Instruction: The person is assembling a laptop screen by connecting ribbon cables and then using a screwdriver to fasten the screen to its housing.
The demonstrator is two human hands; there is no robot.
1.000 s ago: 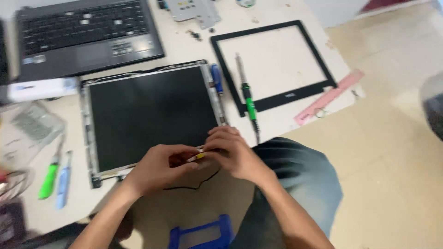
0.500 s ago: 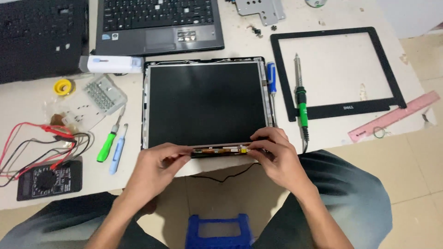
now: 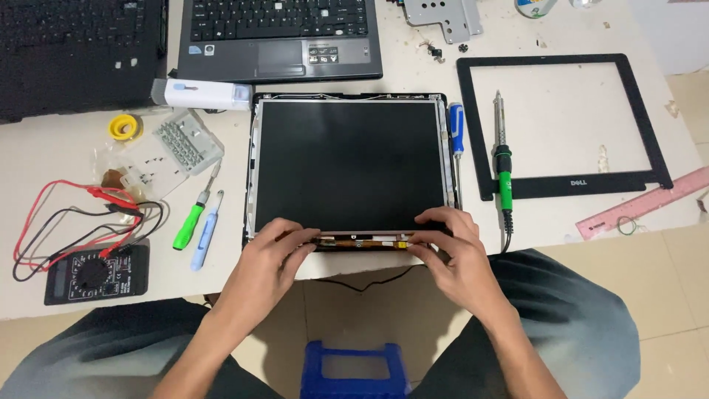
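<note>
- both hands are pinching the thin circuit strip [image 3: 362,241] that runs along the near edge of the bare LCD panel [image 3: 348,164]: left hand [image 3: 269,260] grips its left end, right hand [image 3: 452,247] grips the right end, fingers curled tight on it
- the panel lies flat in its back cover, straight ahead of the hands, with its near edge right at the table edge [image 3: 347,270]
- biggest risk imo: that strip looks thin and bendy, so pulling unevenly from one end could crack it or tear whatever joins it to the panel
- a black cable [image 3: 369,281] droops off the table just under the hands; snag it with a wrist and the panel could get yanked toward the lap
- the soldering iron [image 3: 504,174] sits just beside the right hand and a blue screwdriver [image 3: 456,140] is up against the panel's right edge, so an elbow swing right would knock them
- left of the left hand it's crowded: green screwdriver [image 3: 190,222], a pale blue tool [image 3: 205,233], multimeter [image 3: 94,272] with tangled leads
- open room is mostly toward the body, above the lap; the far side is blocked by a laptop [image 3: 281,37]
</note>
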